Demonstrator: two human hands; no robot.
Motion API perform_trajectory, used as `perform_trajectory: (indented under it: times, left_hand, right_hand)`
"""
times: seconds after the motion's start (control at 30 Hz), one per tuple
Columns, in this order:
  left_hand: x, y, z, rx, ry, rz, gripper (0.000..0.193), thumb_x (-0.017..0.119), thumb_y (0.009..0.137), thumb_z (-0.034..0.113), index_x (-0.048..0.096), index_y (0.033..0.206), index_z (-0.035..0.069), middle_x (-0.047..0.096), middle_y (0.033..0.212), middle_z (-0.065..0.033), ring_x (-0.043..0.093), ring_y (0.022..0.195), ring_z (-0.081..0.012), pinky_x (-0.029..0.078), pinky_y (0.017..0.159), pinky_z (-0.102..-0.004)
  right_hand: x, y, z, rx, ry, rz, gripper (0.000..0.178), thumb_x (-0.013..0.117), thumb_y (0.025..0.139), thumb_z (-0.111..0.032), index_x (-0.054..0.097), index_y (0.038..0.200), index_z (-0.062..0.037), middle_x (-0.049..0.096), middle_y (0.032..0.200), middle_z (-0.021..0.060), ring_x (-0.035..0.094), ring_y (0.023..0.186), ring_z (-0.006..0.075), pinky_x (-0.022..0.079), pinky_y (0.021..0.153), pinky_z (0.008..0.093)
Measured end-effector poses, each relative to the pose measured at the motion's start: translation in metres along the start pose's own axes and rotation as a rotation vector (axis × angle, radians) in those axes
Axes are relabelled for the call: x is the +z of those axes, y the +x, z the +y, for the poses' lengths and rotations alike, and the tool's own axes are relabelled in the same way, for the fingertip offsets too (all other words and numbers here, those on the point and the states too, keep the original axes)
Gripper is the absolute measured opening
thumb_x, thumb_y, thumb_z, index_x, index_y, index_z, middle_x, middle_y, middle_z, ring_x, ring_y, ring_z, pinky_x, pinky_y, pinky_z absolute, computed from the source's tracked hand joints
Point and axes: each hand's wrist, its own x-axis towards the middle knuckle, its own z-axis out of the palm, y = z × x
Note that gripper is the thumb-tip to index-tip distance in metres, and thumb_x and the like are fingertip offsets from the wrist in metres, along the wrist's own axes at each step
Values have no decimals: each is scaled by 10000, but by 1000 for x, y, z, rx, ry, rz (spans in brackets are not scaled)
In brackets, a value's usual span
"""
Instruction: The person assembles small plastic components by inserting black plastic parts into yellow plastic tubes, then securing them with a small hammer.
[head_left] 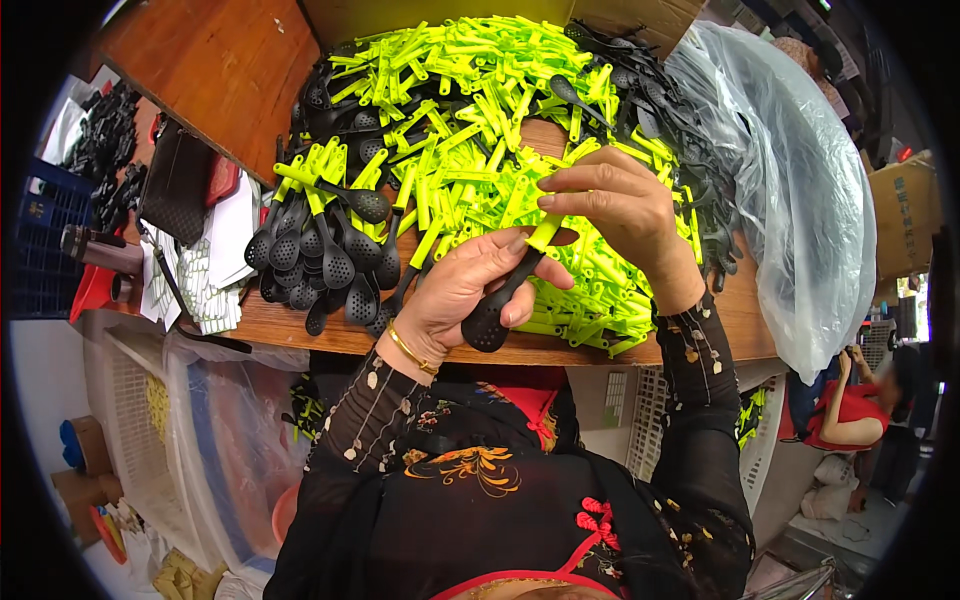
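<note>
My left hand, with a gold bangle at its wrist, is closed around the neck of a black slotted spoon. The spoon's perforated bowl points down toward me. At its upper end sits a bright green handle, which the fingers of my right hand close on from above. Both hands are over a large heap of loose green handles. To the left, black slotted spoons with green handles lie bunched at the table's near edge.
More black utensil parts line the right of the wooden table, beside a clear plastic bag. A wooden board stands at the back left. Papers and a dark flask lie left. A person in red is far right.
</note>
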Motion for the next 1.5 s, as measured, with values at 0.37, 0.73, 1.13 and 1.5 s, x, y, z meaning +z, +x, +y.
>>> perform_trajectory:
  times: [0.37, 0.73, 1.13, 1.5]
  left_hand:
    - [6, -4, 5, -100, 167, 48, 562, 432, 1146, 410, 541, 1440, -56, 753, 1041, -156, 570, 523, -88, 448, 497, -187]
    - [15, -3, 2, -28, 365, 117, 491, 472, 1140, 377, 596, 1364, -41, 739, 976, -104, 581, 522, -60, 441, 505, -170]
    - [10, 0, -18, 280, 788, 299, 282, 498, 1139, 213, 633, 1281, 12, 597, 940, 6, 583, 841, -71, 503, 757, -207]
    - [3, -17, -7, -243, 256, -80, 293, 551, 1116, 207, 665, 1262, -20, 720, 1142, -61, 710, 948, -132, 557, 882, -274]
  right_hand:
    - [1, -6, -1, 31, 46, -44, 280, 757, 789, -19, 802, 1027, -160, 780, 1053, 10, 728, 916, 222, 596, 794, 357]
    - [-16, 4, -16, -20, -99, -110, 279, 739, 764, -85, 801, 1026, -159, 770, 1096, -1, 694, 909, 221, 581, 799, 366]
    - [10, -8, -55, 807, 991, 272, 464, 601, 982, 28, 616, 1435, -72, 625, 1441, 138, 633, 1263, 269, 495, 1060, 377]
    - [-4, -15, -35, 403, 1051, -303, 117, 816, 883, -162, 814, 959, -74, 717, 1014, 35, 629, 1075, 232, 454, 993, 398]
